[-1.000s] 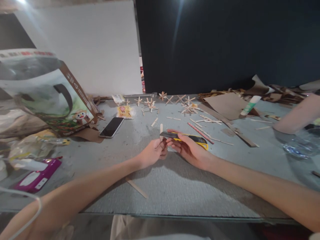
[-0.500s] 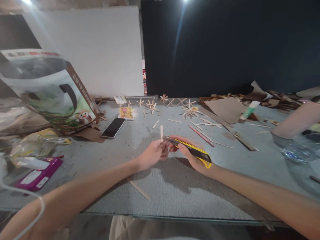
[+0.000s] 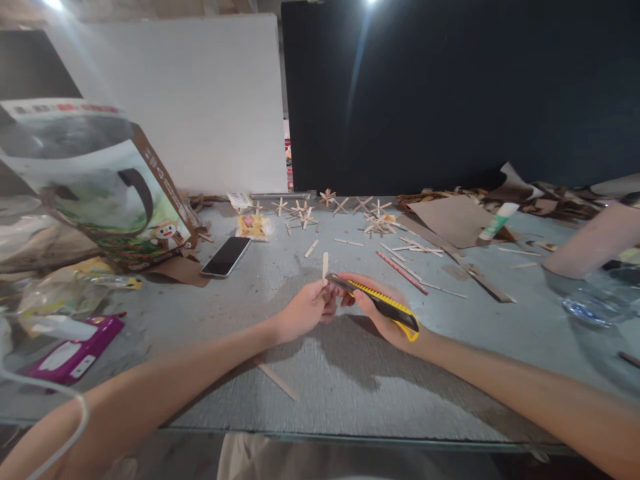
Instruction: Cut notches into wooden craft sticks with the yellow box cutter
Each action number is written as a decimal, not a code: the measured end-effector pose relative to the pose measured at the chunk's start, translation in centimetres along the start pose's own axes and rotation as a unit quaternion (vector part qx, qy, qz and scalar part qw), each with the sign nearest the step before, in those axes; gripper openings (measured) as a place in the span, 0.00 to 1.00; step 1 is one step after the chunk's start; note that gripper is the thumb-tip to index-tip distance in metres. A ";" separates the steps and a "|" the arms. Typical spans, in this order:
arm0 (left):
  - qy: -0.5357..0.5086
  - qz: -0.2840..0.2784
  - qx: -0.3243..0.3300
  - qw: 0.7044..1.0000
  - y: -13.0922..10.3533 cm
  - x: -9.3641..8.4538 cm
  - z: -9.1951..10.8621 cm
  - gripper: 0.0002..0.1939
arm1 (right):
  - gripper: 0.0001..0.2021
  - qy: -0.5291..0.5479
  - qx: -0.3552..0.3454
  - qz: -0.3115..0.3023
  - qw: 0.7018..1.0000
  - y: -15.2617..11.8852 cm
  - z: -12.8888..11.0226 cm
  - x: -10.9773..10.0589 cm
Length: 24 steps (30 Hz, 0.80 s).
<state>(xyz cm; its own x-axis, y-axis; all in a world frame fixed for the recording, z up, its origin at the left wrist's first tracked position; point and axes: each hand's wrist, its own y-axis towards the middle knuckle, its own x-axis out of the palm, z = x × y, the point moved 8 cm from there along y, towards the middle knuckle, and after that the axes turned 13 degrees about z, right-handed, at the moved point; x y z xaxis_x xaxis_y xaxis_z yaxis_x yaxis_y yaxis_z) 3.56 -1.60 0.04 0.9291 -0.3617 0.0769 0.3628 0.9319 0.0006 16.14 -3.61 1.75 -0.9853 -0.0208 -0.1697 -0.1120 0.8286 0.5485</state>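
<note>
along the table point(image 3: 320, 407), left to right: large bag point(image 3: 100, 207); phone point(image 3: 227, 257), small packet point(image 3: 253, 227) just behind it; upright stick point(image 3: 325, 263) in left hand point(image 3: 306, 310); cutter point(image 3: 385, 303) in right hand point(image 3: 381, 325); cardboard sheet point(image 3: 443, 217); glue stick point(image 3: 499, 222) at the sheet's right edge. crossed sticks point(image 3: 303, 213) lie behind the hands, before the panels point(image 3: 200, 100); one loose stick point(image 3: 277, 380) lies near the front edge.

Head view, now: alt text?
Left hand holds a wooden stick; right hand holds a yellow-black cutter, its tip by the stick. Beyond them on a grey table lie loose sticks, stick stars and a phone.
</note>
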 end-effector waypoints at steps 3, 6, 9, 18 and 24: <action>0.000 0.009 -0.001 1.000 0.1 -0.1 -0.2 0.17 | 0.18 -0.023 -0.012 -0.003 1.000 -0.1 -0.7 0.2; -0.006 0.022 0.000 1.000 0.2 -0.2 -0.3 0.17 | 0.18 -0.036 -0.026 -0.004 0.999 -0.1 -1.4 0.3; -0.005 0.023 0.006 1.000 0.1 -0.2 -0.2 0.17 | 0.18 -0.036 -0.032 -0.003 0.999 -0.1 -1.7 0.4; -0.002 0.026 0.015 1.000 0.1 0.1 -0.2 0.06 | 0.18 0.002 0.010 0.021 1.000 -0.6 -1.9 0.6; -0.022 0.043 0.014 0.999 0.1 0.0 -0.5 0.07 | 0.18 -0.019 -0.007 0.011 1.000 -0.7 -2.5 1.0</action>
<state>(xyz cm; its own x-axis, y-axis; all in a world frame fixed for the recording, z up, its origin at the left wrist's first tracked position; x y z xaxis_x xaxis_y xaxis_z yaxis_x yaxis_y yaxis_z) 3.62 -1.52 -0.44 0.9527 -0.2791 0.1206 0.2788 0.9601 0.0193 14.91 -5.56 3.25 -0.9818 0.0180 -0.1888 -0.0933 0.8208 0.5636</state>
